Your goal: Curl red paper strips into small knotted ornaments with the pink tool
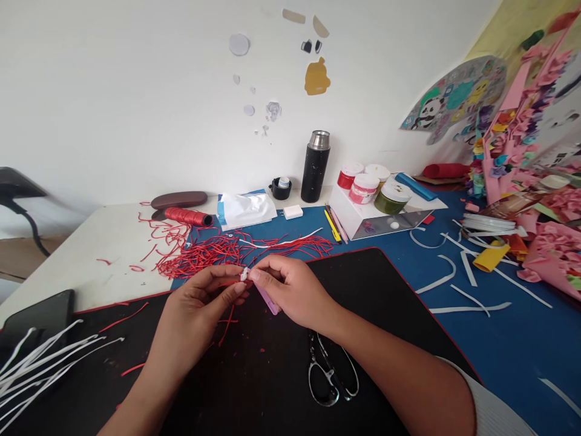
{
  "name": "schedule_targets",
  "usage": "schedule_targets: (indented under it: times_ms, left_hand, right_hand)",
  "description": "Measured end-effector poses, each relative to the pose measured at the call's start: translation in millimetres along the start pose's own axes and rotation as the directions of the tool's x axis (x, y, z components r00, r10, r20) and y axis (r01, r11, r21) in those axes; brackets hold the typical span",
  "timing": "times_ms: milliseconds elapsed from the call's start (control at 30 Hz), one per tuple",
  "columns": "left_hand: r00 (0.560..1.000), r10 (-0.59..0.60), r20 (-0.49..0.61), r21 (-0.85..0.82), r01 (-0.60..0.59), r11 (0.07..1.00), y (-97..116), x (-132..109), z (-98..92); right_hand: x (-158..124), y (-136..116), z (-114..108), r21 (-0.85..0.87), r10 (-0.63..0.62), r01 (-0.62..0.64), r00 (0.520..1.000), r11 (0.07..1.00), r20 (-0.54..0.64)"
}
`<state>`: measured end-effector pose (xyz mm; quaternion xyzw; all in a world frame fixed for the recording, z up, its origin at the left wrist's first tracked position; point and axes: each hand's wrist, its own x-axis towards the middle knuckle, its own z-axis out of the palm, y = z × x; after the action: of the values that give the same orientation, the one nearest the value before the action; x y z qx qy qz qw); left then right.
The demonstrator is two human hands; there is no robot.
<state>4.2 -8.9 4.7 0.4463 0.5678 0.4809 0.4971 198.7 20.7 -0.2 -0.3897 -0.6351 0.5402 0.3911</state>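
Note:
My left hand (pixel 197 315) pinches a small white piece (pixel 245 274), too small to tell its kind, with some red cord at the fingers. My right hand (pixel 290 289) is closed on a slim purple plastic strip (pixel 269 299), its fingertips meeting the white piece. Both hands are close together above the black mat (pixel 363 284). Red cord ends (pixel 228 327) hang below the left fingers. Scissors with black handles (pixel 333 375) lie under my right forearm, their blades partly hidden.
Behind the hands lie a heap of cut red cords (pixel 204 251) and a red cord spool (pixel 188 217). A black flask (pixel 316 166) stands by the wall. Lidded jars (pixel 364 188) rest on a white box (pixel 385 224). White strips (pixel 45 369) lie left, near a phone (pixel 40 318).

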Motion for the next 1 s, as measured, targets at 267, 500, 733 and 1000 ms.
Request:
schedule_targets:
  times_ms: [267, 500, 733, 1000]
  left_hand:
    - [0.991, -0.058, -0.118, -0.248, 0.027, 0.968, 2.8, 5.2, -4.6]
    - [0.992, -0.074, -0.102, -0.31, 0.039, 0.95, -4.1, 8.4, -2.5]
    - [0.99, -0.102, -0.093, -0.313, 0.069, 0.947, -8.7, 11.3, -1.0]
    - [0.994, -0.076, -0.073, -0.337, 0.048, 0.94, -5.6, 10.8, 2.0]
  right_hand:
    - [-2.9, -5.7, -5.8, -0.5, 0.029, -0.034, 0.999, 0.866, -0.017]
    - [-3.0, -3.9, -0.4, -0.779, 0.072, -0.036, 0.997, 0.626, 0.012]
    - [-4.6, 0.7, 9.2, -0.887, 0.109, 0.03, 0.99, 0.461, 0.09]
    - [-3.5, -1.7, 6.8, -0.811, 0.111, -0.02, 0.992, 0.585, 0.056]
